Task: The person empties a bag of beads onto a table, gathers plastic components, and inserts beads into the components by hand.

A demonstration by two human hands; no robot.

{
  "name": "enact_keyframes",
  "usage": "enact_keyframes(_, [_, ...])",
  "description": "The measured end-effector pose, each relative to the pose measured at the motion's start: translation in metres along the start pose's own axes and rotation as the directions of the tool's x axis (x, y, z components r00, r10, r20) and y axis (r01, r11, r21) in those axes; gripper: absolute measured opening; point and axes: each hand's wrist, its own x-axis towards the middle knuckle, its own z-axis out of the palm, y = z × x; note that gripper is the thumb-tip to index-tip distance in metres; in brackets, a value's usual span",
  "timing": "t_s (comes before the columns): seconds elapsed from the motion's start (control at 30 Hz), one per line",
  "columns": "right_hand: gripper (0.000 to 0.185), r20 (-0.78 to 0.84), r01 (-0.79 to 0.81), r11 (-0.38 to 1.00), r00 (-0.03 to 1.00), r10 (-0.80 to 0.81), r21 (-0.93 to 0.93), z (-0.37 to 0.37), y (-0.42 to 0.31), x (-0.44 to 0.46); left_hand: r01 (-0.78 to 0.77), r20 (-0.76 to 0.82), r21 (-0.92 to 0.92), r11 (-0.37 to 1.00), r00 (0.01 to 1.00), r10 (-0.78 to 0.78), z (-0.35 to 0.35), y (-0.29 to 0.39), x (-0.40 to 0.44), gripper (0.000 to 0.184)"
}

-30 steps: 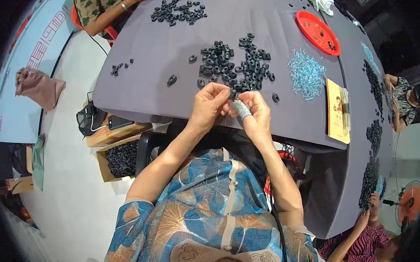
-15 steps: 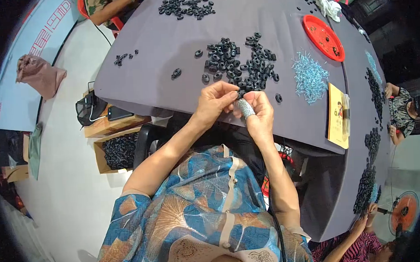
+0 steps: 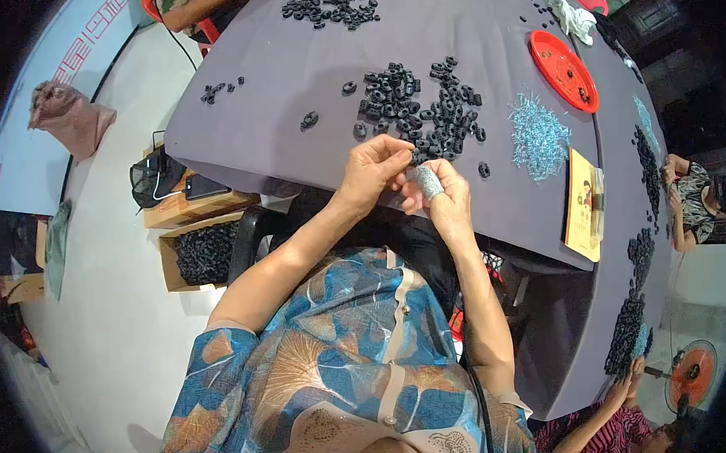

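Observation:
My left hand [image 3: 370, 173] is pinched at the table's near edge, its thumb and index fingertips together on something small and dark that I cannot make out. Close on its right, my right hand [image 3: 444, 199] has its fingers curled, with a grey speckled wrap [image 3: 428, 181] around one digit. Whatever its fingertips hold is hidden. Just beyond both hands lies a pile of small black parts [image 3: 447, 113]. To the right is a heap of thin light-blue pieces [image 3: 540, 138].
A red tray [image 3: 564, 72] and a yellow booklet [image 3: 581, 205] lie on the grey-covered table [image 3: 253, 110]. Another black pile [image 3: 329, 7] is at the far side. A box of black parts [image 3: 206, 256] stands lower left. Other people's hands [image 3: 629, 381] are at the right edge.
The camera view has shifted slightly, so the table items appear further right. My hands stay close together, and the fingertips have drawn slightly apart since half a second ago.

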Motion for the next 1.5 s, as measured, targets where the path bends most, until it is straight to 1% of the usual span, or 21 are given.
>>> enact_keyframes(0.1, [0.010, 0.007, -0.006, 1.000, 1.000, 0.006, -0.027, 0.000, -0.001, 0.000, 0.007, 0.005, 0.006, 1.000, 1.000, -0.007, 0.000, 0.001, 0.000, 0.012])
enact_keyframes(0.23, [0.011, -0.003, 0.029, 0.998, 1.000, -0.029, -0.052, 0.000, 0.003, 0.000, 0.024, 0.005, 0.018, 1.000, 1.000, -0.024, -0.002, 0.001, 0.001, 0.011])
enact_keyframes(0.3, [0.011, -0.010, 0.042, 0.995, 0.999, -0.043, -0.086, 0.000, 0.004, 0.000, 0.016, 0.019, -0.011, 1.000, 1.000, -0.016, -0.003, -0.002, 0.002, 0.011])
enact_keyframes(0.4, [0.010, -0.001, 0.084, 0.993, 0.996, -0.084, -0.085, 0.001, 0.007, 0.000, 0.008, 0.032, -0.013, 1.000, 0.999, -0.007, -0.003, -0.002, 0.002, 0.011])
enact_keyframes(0.5, [0.010, 0.017, 0.082, 0.993, 0.997, -0.080, -0.080, 0.000, 0.007, 0.001, 0.000, 0.036, 0.001, 1.000, 0.999, 0.000, -0.003, -0.002, 0.002, 0.012])
enact_keyframes(0.6, [0.011, 0.026, 0.066, 0.992, 0.998, -0.064, -0.109, -0.001, 0.005, 0.001, 0.006, 0.035, 0.006, 1.000, 0.999, -0.006, -0.002, 0.000, 0.001, 0.012])
enact_keyframes(0.73, [0.011, 0.049, 0.089, 0.981, 0.995, -0.082, -0.170, -0.003, 0.003, 0.002, 0.018, 0.036, 0.008, 1.000, 0.999, -0.018, -0.004, -0.002, 0.003, 0.011])
enact_keyframes(0.9, [0.011, 0.040, 0.103, 0.971, 0.995, -0.097, -0.215, -0.005, 0.009, 0.003, -0.016, 0.036, 0.066, 0.998, 0.999, 0.014, -0.002, 0.000, 0.000, 0.010])
enact_keyframes(1.03, [0.010, -0.019, 0.113, 0.937, 0.992, -0.126, -0.331, 0.003, 0.002, 0.000, -0.059, 0.006, 0.087, 0.994, 0.998, 0.058, 0.001, -0.001, -0.002, 0.010])
enact_keyframes(1.13, [0.009, -0.040, 0.124, 0.915, 0.988, -0.150, -0.383, 0.004, 0.003, 0.000, -0.146, -0.012, 0.122, 0.982, 0.989, 0.148, 0.003, -0.005, -0.003, 0.008])
enact_keyframes(1.23, [0.009, -0.057, 0.109, 0.901, 0.988, -0.146, -0.419, 0.004, 0.003, 0.000, -0.174, -0.048, 0.207, 0.963, 0.981, 0.188, 0.004, -0.008, -0.005, 0.007])
enact_keyframes(1.33, [0.009, -0.073, 0.111, 0.897, 0.985, -0.157, -0.427, 0.004, 0.003, 0.001, -0.208, -0.019, 0.223, 0.953, 0.976, 0.217, 0.003, -0.009, -0.003, 0.008])
enact_keyframes(1.4, [0.011, -0.090, 0.105, 0.910, 0.984, -0.153, -0.401, 0.005, 0.006, 0.000, -0.177, 0.003, 0.245, 0.953, 0.983, 0.181, 0.002, -0.004, -0.003, 0.008])
enact_keyframes(1.5, [0.011, -0.069, 0.141, 0.893, 0.980, -0.188, -0.427, 0.005, 0.007, 0.000, -0.119, 0.039, 0.263, 0.957, 0.993, 0.113, -0.001, 0.002, -0.003, 0.010])
